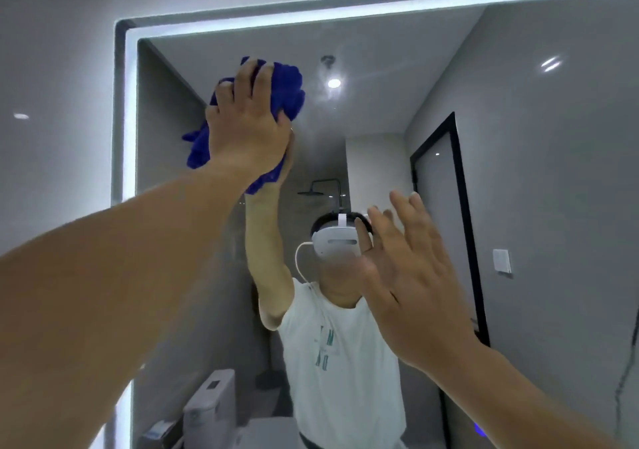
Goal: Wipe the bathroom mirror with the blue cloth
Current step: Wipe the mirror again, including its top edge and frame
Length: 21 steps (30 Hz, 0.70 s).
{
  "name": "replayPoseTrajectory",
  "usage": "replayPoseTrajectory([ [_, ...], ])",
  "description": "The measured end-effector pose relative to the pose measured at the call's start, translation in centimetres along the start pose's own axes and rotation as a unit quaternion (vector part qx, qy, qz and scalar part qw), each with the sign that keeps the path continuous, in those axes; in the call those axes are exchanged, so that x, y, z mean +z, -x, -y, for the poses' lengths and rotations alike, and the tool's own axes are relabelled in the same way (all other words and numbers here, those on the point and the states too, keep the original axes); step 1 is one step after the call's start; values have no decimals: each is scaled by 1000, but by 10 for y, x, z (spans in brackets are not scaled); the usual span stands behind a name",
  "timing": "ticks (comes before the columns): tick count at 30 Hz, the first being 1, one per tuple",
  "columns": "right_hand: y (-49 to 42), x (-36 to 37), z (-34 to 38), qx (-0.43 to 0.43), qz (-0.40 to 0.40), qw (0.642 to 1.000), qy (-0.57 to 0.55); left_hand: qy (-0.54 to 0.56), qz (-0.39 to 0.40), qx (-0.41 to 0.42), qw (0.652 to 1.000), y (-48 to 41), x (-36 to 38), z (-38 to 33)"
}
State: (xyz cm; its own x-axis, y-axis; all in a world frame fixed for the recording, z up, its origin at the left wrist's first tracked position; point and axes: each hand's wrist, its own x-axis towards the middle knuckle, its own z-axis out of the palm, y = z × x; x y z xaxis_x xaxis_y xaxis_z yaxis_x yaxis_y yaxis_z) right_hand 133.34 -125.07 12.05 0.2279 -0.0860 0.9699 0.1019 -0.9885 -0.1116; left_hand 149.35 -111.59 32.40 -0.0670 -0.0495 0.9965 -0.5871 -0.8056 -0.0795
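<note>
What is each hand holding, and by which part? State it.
Left hand grips the bunched blue cloth around its middle, against the mirror. Right hand holds nothing.

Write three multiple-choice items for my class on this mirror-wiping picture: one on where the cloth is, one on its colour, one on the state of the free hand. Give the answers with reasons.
1. Where on the mirror is the cloth?
A. Upper left part
B. Bottom right corner
C. Lying below the mirror

2. What colour is the cloth?
A. White
B. Blue
C. Yellow

3. What is the right hand doing?
A. Gripping a spray bottle
B. Clenched in a fist
C. Raised, open, holding nothing

Answers:
1. A, since the left hand holds the bunched cloth against the glass near the lit top left edge.
2. B, since the fabric showing around the hand is deep blue.
3. C, since its fingers are straight and spread in front of the mirror, with nothing in them.
</note>
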Motion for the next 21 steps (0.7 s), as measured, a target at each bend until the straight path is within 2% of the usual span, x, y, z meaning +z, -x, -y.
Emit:
replayPoseTrajectory([
  [2, -10, -2, 2, 4, -12, 1000, -6, -6, -20, -44, 999, 16, 2, -12],
  [4, -19, -3, 4, 10, -21, 1000, 8, 2, -17, -44, 999, 53, 2, -20],
  [6, -26, -3, 6, 28, -30, 999, 20, 18, -4, 7, 1000, 107, 1, -29],
  [9, -31, -3, 14, 50, -45, 998, 20, 53, 47, 133, 989, 200, 0, -38],
  [11, -29, -1, 21, 47, -48, 997, 26, 68, 103, 270, 955, 247, -1, -33],
  [13, -26, -1, 26, 42, -49, 998, 27, 51, 161, 435, 884, 272, -3, -24],
  [14, -24, -2, 28, 42, -49, 998, 28, 35, 193, 489, 850, 275, -3, -20],
  [15, -23, -3, 29, 42, -52, 997, 29, 23, 218, 512, 831, 273, -4, -17],
  [18, -26, -8, 26, 38, -60, 997, 36, 72, 198, 519, 829, 244, -8, -14],
  [19, -28, -10, 23, 36, -62, 997, 42, 72, 171, 545, 818, 225, -7, -14],
  [21, -33, -13, 17, 33, -63, 996, 55, 44, 157, 612, 774, 177, -1, -10],
])
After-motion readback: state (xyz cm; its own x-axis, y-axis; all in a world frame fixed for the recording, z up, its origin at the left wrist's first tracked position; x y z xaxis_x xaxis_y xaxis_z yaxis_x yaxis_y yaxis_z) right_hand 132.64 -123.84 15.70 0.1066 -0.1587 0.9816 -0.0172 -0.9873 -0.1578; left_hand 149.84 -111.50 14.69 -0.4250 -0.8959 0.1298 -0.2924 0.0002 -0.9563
